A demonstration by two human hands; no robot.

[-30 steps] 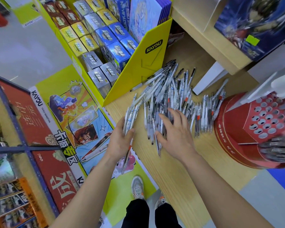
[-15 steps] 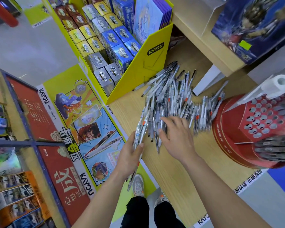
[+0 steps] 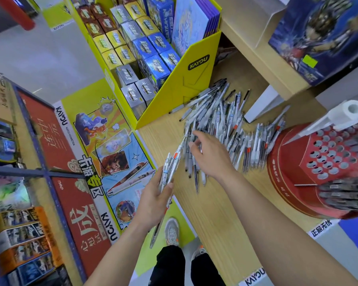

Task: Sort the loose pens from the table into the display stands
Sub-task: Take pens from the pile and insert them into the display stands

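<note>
l hand (image 3: 153,195) grip curled round pen bundle (image 3: 170,168), axis pointing at pile (image 3: 221,120) on bench (image 3: 215,213); r hand (image 3: 211,157) nearer pile, grip half-curled, pinch unclear in blur; stand (image 3: 287,168) off right.

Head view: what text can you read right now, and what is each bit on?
"KAYOU": side of the yellow card display.
"KAYOU", "卡游专区": cartoon poster below it.
"正品无忧": white label by the red pen stand.
"KAYOU": lower white label at the frame's bottom.
Unreadable, too small or blurred: print on the card boxes, the pens, the gold characters on the stand.
</note>
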